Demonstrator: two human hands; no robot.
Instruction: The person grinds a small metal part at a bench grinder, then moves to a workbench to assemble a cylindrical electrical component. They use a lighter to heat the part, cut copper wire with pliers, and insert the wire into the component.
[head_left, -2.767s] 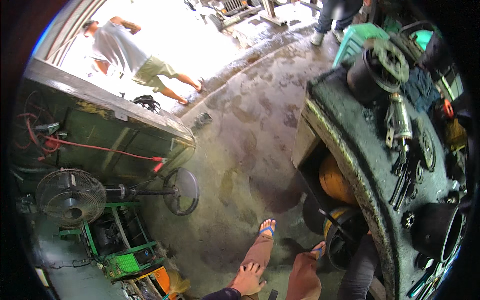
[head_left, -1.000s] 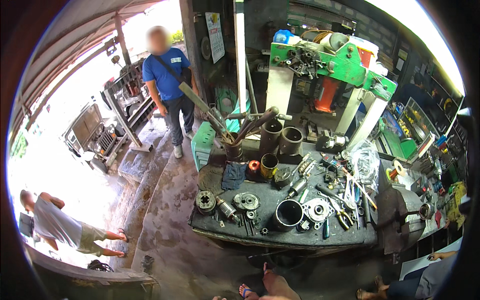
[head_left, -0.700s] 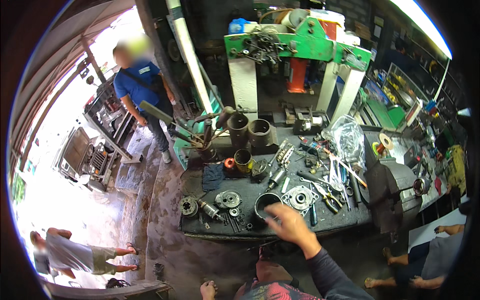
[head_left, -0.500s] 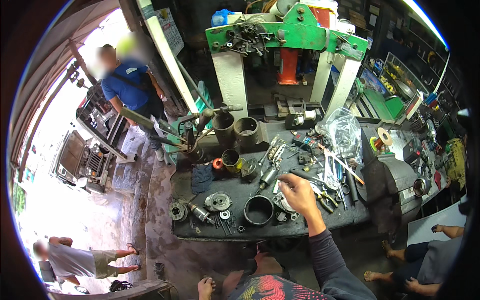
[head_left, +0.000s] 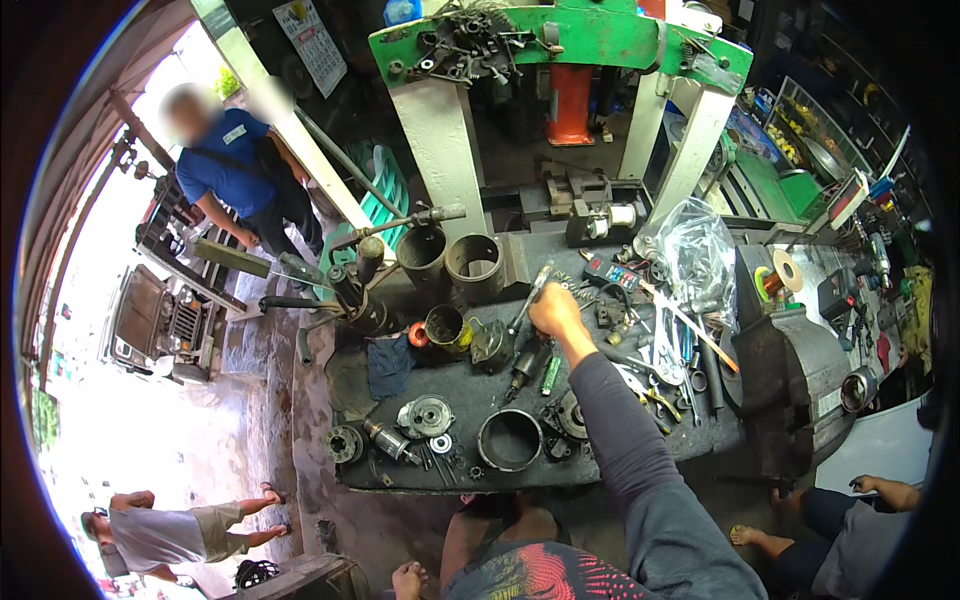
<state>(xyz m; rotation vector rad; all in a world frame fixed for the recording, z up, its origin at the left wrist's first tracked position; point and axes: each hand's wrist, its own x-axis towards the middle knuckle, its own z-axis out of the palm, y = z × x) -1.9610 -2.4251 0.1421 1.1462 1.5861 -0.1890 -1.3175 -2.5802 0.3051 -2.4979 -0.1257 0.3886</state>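
My right hand [head_left: 557,312] reaches over the middle of the dark workbench, its fingers bent down and closed among small metal parts. A slim metal piece [head_left: 540,283] shows at the fingertips; what they grip, if anything, is hidden. Just below the hand lie a cylindrical motor armature [head_left: 527,366] and a green strip-shaped piece [head_left: 552,374]. Nearer me stand an open metal ring [head_left: 482,440] and a round metal housing [head_left: 427,416], with another armature [head_left: 388,440] beside it. Low by my body, away from the bench, my left hand [head_left: 409,580] hangs with curled fingers and nothing visible in it.
Two metal cylinders [head_left: 474,266] stand at the back of the bench [head_left: 400,478]. Wrenches [head_left: 667,350], pliers [head_left: 660,408] and a clear plastic bag [head_left: 697,255] lie to the right. Behind rises a green press frame [head_left: 590,38]. A person in blue [head_left: 230,165] stands at left; others are nearby.
My right hand has moved forward and slightly left from above the armature to the small parts farther back, and its fingers point down. The view has shifted. My left hand stays low.
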